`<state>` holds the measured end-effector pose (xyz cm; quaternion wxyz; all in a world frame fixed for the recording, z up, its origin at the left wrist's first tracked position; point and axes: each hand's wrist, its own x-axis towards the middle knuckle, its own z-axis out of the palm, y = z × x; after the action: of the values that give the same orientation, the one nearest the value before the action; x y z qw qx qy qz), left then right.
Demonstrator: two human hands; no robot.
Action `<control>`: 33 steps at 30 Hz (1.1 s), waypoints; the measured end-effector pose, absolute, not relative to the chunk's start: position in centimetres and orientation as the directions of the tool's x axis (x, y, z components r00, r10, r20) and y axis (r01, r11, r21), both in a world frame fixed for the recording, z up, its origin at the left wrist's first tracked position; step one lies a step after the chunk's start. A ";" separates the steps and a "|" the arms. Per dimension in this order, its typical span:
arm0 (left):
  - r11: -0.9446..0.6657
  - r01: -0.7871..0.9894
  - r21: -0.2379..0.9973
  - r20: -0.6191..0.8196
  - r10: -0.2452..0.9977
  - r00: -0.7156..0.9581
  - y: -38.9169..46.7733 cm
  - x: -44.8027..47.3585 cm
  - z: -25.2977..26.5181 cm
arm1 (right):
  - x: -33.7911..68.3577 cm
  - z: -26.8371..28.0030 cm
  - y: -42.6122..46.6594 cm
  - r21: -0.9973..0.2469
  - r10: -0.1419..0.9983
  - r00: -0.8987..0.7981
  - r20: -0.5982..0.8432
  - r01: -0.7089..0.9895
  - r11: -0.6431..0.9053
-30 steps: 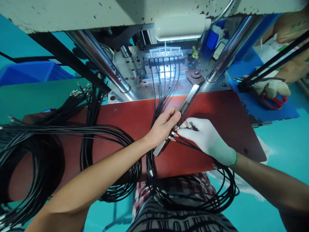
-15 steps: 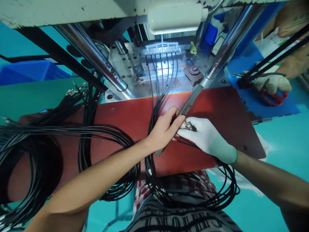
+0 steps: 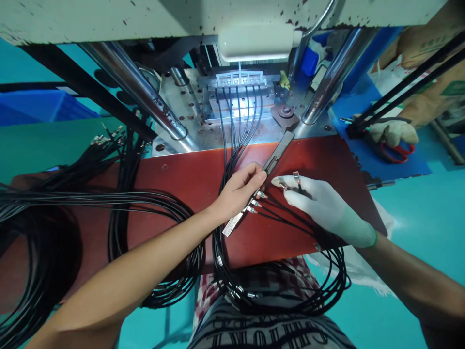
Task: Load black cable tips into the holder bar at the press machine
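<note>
My bare left hand (image 3: 238,191) presses on a long metal fixture bar (image 3: 278,152) that lies slanted on the red board (image 3: 181,179). Three metal cable terminals (image 3: 254,203) sit in the bar just right of my fingers. My right hand (image 3: 323,203), in a white glove, pinches black cable ends with metal terminals (image 3: 297,178) beside the bar's middle. Those cables (image 3: 312,300) loop down over the board's front edge toward my lap.
Behind the board, several black cables (image 3: 238,121) run into a white moulded part (image 3: 240,77) in the press's metal mould. Steel columns (image 3: 145,97) flank it. Big black cable coils (image 3: 54,242) lie at the left. Red-handled scissors (image 3: 394,150) and a glove (image 3: 394,131) rest on a blue mat.
My right hand lifted slightly and shifted right with two terminal ends. My left hand slid back, uncovering three terminals seated in the bar. The view drifted a little.
</note>
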<state>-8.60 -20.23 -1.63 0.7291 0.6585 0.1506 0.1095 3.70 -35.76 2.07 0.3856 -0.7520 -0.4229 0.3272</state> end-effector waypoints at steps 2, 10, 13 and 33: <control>0.126 0.045 0.991 -0.087 0.350 0.933 -20.2 -8.7 -1.6 | 3.6 1.8 -35.6 -0.852 0.860 0.470 -0.196 0.353 -0.387; 0.158 0.052 0.986 -0.103 0.334 0.937 -20.1 -8.7 -1.5 | 3.1 1.7 -34.8 -0.899 0.832 0.518 -0.198 0.242 -0.365; 0.188 0.048 0.981 -0.111 0.341 0.934 -20.0 -8.7 -1.7 | 2.8 2.0 -34.3 -0.902 0.843 0.486 -0.230 0.220 -0.372; -0.104 -0.024 0.994 0.058 0.335 0.940 -20.1 -8.6 -1.5 | 2.9 2.2 -33.8 -0.904 0.878 0.457 -0.142 0.301 -0.304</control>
<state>-8.56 -20.15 -1.53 0.6606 0.7306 0.1064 0.1358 2.86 -33.76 2.23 0.4332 -0.7355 -0.4007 0.3328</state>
